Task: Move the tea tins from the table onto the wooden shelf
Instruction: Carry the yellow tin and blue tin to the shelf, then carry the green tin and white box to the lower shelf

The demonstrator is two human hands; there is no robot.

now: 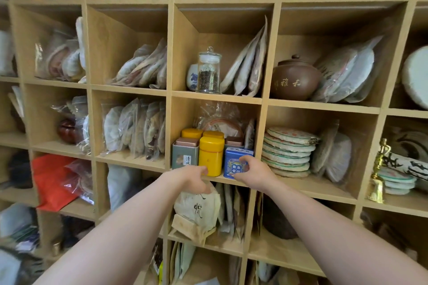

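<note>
While your right hand [251,170] pinches blue tea tin [237,162] at front of wooden shelf [261,102] cubby, tin sits just right of yellow tin [211,155]; grey-green tin [185,154] left of yellow. Your left hand [193,177] below yellow tin, fingers loosely curled, holding nothing.

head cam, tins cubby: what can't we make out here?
- Table: not in the head view, so tins left on it are uncountable.
- Blue tin: lower front covered by the right hand; base contact with the shelf unseen.
- Back tins: only tops show behind the yellow tin and grey tin.
- Left hand: fingers curled, any touch on the yellow tin unclear.
- Lower left corner: blurred.
</note>
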